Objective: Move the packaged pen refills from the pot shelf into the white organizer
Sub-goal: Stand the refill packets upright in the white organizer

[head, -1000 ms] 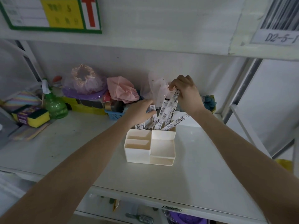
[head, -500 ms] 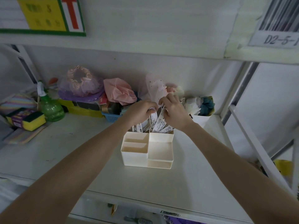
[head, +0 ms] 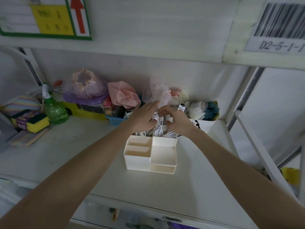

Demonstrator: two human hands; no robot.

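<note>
The shelf (head: 189,182) is carrying a white organizer (head: 151,156) near its middle, its front compartments lying bare. Along the back wall, a pile of pink and purple bags (head: 99,90) is sitting beside a green spray bottle (head: 55,109), with a yellow sponge (head: 33,121) lying at the far left. The left hand (head: 142,117) is resting against the packaged pen refills (head: 159,124), its fingers straight and relaxed. The right hand (head: 177,120) is pinching the tops of the refills with curled fingers. The refills are standing tilted in the organizer's rear compartments, between both hands.
</note>
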